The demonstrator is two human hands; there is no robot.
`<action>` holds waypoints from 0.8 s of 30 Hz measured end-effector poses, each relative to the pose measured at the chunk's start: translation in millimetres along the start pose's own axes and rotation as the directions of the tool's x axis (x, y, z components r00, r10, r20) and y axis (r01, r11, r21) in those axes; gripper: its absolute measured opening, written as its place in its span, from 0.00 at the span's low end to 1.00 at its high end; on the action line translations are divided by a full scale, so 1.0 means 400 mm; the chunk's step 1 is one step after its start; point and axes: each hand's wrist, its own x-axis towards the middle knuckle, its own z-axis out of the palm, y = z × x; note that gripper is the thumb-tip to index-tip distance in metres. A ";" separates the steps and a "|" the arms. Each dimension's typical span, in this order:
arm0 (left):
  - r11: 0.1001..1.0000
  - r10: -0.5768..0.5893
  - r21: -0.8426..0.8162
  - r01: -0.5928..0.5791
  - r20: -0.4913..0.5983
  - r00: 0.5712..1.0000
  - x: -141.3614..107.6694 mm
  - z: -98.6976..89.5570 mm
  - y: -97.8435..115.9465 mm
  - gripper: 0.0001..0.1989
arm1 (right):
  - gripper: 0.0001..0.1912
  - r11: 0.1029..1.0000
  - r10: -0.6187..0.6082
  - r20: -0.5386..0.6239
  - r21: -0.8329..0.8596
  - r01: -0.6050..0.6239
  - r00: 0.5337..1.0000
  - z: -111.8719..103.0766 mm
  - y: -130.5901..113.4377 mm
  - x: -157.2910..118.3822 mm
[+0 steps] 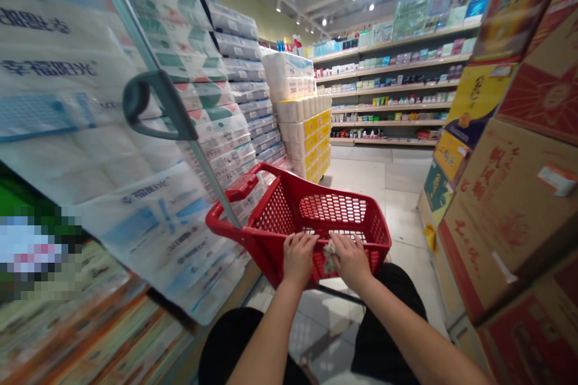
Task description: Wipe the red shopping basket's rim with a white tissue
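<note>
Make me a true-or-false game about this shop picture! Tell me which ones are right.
The plastic shopping basket is blue. False: it is red.
The left hand and right hand both rest on the basket's near rim. True.
Packs of toilet paper are piled up on the left. True.
Wooden crates stand on the right. False: those are cardboard boxes.
The shelves ahead are bare. False: they hold many small products.
</note>
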 end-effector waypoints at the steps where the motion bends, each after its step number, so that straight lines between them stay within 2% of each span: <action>1: 1.000 -0.005 0.008 0.005 -0.007 1.000 0.000 0.001 0.001 0.17 | 0.24 1.000 0.019 -0.021 -0.011 -0.019 1.000 -0.001 0.003 -0.004; 4: 0.999 -0.031 0.018 0.031 -0.026 0.999 0.002 0.006 0.005 0.15 | 0.25 0.999 0.044 -0.022 -0.018 -0.044 0.999 -0.001 -0.007 -0.005; 8: 1.000 -0.020 0.008 0.020 0.002 1.000 0.007 0.007 0.007 0.14 | 0.25 1.000 0.001 0.012 -0.022 -0.001 1.000 0.001 -0.003 0.000; 12: 1.000 -0.019 -0.008 0.019 0.001 1.000 0.006 0.013 0.006 0.14 | 0.24 0.996 -0.015 -0.064 -0.092 0.010 0.998 0.011 0.034 -0.014; 17: 1.000 -0.029 0.004 0.029 -0.005 1.000 0.008 0.015 0.008 0.12 | 0.23 0.978 -0.144 -0.178 -0.173 0.113 0.974 0.038 0.036 -0.034; 21: 0.998 0.022 0.057 -0.023 0.027 0.999 0.010 -0.005 -0.007 0.12 | 0.23 0.972 -0.153 -0.182 -0.207 0.114 0.971 0.063 0.046 -0.059; 24: 0.996 -0.001 0.093 0.003 -0.017 1.000 0.003 -0.014 -0.020 0.12 | 0.24 0.968 -0.207 -0.169 -0.179 0.177 0.964 0.080 0.066 -0.070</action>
